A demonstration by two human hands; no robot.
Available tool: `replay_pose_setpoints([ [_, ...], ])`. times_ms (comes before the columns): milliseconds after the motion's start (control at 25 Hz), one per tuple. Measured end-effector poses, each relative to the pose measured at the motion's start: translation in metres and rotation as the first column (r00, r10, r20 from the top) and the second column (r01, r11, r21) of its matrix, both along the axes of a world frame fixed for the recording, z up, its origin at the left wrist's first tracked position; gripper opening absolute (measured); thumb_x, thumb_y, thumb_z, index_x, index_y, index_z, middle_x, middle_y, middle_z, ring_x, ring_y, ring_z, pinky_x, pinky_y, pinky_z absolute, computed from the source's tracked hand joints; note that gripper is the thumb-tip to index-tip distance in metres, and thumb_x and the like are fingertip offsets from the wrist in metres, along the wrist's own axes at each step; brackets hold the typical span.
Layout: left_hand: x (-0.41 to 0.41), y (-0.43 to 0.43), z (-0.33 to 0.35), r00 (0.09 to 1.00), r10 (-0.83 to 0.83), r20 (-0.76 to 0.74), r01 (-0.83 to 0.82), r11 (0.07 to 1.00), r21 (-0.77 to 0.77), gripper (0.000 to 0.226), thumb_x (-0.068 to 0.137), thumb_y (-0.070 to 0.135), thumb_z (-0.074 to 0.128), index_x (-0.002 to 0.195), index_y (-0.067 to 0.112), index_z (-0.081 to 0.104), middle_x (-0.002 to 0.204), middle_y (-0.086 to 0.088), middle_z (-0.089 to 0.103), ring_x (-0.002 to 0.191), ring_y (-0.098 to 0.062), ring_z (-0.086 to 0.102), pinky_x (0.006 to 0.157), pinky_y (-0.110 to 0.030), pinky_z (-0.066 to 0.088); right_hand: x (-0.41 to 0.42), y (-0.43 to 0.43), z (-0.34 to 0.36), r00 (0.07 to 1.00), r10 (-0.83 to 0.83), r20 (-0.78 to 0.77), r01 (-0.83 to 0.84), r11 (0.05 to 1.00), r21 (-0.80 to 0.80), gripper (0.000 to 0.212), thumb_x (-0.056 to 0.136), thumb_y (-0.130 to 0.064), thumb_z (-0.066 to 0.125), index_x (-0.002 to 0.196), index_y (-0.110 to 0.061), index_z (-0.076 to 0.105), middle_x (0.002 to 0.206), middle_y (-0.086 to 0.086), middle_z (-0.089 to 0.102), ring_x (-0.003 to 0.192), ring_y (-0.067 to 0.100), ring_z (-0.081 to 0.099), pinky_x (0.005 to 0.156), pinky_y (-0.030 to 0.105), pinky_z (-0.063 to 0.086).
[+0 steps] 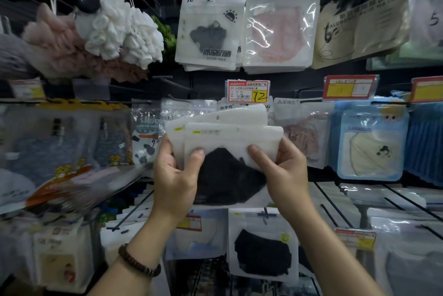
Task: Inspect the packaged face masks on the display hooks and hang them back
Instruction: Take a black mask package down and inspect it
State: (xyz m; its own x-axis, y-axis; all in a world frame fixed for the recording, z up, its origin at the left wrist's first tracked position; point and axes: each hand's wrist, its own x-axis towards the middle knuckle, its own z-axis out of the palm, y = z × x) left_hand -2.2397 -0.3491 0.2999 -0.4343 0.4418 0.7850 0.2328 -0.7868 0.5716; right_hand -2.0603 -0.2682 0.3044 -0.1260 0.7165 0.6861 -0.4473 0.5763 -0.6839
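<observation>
Both hands held a fanned stack of white mask packets (230,132) in front of the display rack. The front packet showed a black mask (227,175) through its clear window; at least three packets could be made out in the fan, though the exact count was unclear. The left hand (175,175) gripped the stack's left edge, its thumb pressed on the front face at the mask's upper left corner and its fingers wrapped behind. The right hand (285,171) clamped the right edge the same way, thumb on the front near the mask's upper right. A beaded bracelet (139,261) circled the left wrist.

Directly behind the stack stood a price tag (248,91) marked 12. Above hung two bundles of packets on hooks: one with a grey mask (208,34), one with a pink mask (281,32) just beside it. Below the hands, another packet with a black mask (262,247) hung on a hook. To the right hung a blue packet (369,142) holding a cream mask, and to the upper left white and pink bath puffs (115,29).
</observation>
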Motion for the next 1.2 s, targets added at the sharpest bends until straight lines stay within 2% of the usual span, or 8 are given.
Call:
replay_pose_setpoints([
  [120, 0.014, -0.014, 0.001, 0.994, -0.084, 0.065, 0.084, 0.996, 0.004, 0.028, 0.1, 0.008, 0.065, 0.127, 0.015, 0.062, 0.117, -0.005, 0.079, 0.111, -0.023, 0.076, 0.09, -0.03, 0.062, 0.003, -0.017, -0.003, 1.0, -0.009, -0.012, 0.009, 1.0, -0.014, 0.021, 0.092, -0.004, 0.077, 0.113, -0.009, 0.073, 0.107, 0.013, 0.081, 0.099, 0.031, 0.08, 0.082, 0.047, 0.067],
  [320, 0.034, -0.027, -0.016, 0.98, -0.05, 0.193, 0.063, 0.996, -0.058, 0.02, 0.094, 0.021, 0.067, 0.114, 0.018, 0.07, 0.106, -0.002, 0.082, 0.102, -0.018, 0.079, 0.081, -0.024, 0.062, 0.014, -0.044, -0.019, 0.994, -0.111, 0.024, 0.113, 0.989, -0.097, 0.018, 0.086, -0.012, 0.085, 0.102, -0.01, 0.076, 0.094, 0.009, 0.082, 0.088, 0.027, 0.081, 0.073, 0.042, 0.068],
  [440, 0.039, -0.025, -0.037, 0.977, -0.031, 0.209, 0.063, 0.987, -0.146, 0.013, 0.098, 0.031, 0.068, 0.109, 0.026, 0.074, 0.103, -0.003, 0.082, 0.101, -0.021, 0.079, 0.084, -0.037, 0.064, 0.02, -0.051, -0.037, 0.976, -0.212, 0.053, 0.217, 0.968, -0.124, 0.021, 0.085, -0.015, 0.087, 0.099, -0.013, 0.073, 0.09, 0.003, 0.081, 0.082, 0.024, 0.08, 0.069, 0.041, 0.068],
  [560, 0.04, -0.024, -0.055, 0.982, 0.048, 0.185, -0.003, 0.972, -0.237, 0.016, 0.099, 0.046, 0.069, 0.106, 0.032, 0.074, 0.099, -0.004, 0.082, 0.097, -0.025, 0.079, 0.089, -0.05, 0.062, 0.022, -0.057, -0.055, 0.962, -0.264, -0.066, 0.253, 0.957, -0.142, 0.04, 0.086, -0.004, 0.085, 0.121, -0.021, 0.072, 0.098, 0.003, 0.082, 0.084, 0.024, 0.081, 0.072, 0.039, 0.068],
  [760, 0.054, -0.026, -0.076, 0.966, 0.026, 0.258, 0.03, 0.977, -0.21, 0.024, 0.099, 0.035, 0.059, 0.118, 0.021, 0.062, 0.105, -0.005, 0.079, 0.098, -0.019, 0.077, 0.08, -0.03, 0.062, 0.02, -0.061, -0.085, 0.926, -0.354, -0.133, 0.322, 0.922, -0.216, 0.048, 0.086, -0.003, 0.083, 0.129, -0.022, 0.076, 0.1, 0.005, 0.084, 0.09, 0.03, 0.081, 0.086, 0.05, 0.067],
  [960, 0.068, -0.021, -0.105, 0.89, 0.305, 0.339, -0.254, 0.949, -0.186, 0.011, 0.098, 0.017, 0.071, 0.104, 0.024, 0.064, 0.095, 0.009, 0.079, 0.089, -0.001, 0.075, 0.074, -0.014, 0.057, 0.022, -0.061, -0.111, 0.894, -0.44, -0.087, 0.399, 0.868, -0.294, 0.044, 0.08, -0.019, 0.088, 0.123, -0.026, 0.079, 0.091, -0.001, 0.084, 0.085, 0.02, 0.081, 0.08, 0.035, 0.066],
  [1080, 0.07, -0.015, -0.125, 0.859, 0.369, 0.355, -0.306, 0.926, -0.223, 0.008, 0.094, 0.015, 0.077, 0.092, 0.02, 0.071, 0.088, 0.01, 0.078, 0.088, 0.003, 0.074, 0.073, -0.009, 0.055, 0.024, -0.058, -0.135, 0.888, -0.454, -0.064, 0.407, 0.844, -0.35, 0.042, 0.084, -0.015, 0.089, 0.123, -0.025, 0.08, 0.089, 0.004, 0.083, 0.084, 0.025, 0.079, 0.081, 0.037, 0.064],
  [1200, 0.072, -0.009, -0.15, 0.845, 0.397, 0.359, -0.32, 0.912, -0.255, 0.009, 0.091, 0.018, 0.08, 0.087, 0.023, 0.074, 0.088, 0.02, 0.079, 0.089, 0.0, 0.075, 0.076, -0.01, 0.056, 0.026, -0.06, -0.151, 0.88, -0.468, -0.076, 0.405, 0.825, -0.395, 0.04, 0.084, -0.005, 0.088, 0.118, -0.026, 0.08, 0.084, 0.001, 0.081, 0.075, 0.01, 0.075, 0.072, 0.022, 0.062],
])
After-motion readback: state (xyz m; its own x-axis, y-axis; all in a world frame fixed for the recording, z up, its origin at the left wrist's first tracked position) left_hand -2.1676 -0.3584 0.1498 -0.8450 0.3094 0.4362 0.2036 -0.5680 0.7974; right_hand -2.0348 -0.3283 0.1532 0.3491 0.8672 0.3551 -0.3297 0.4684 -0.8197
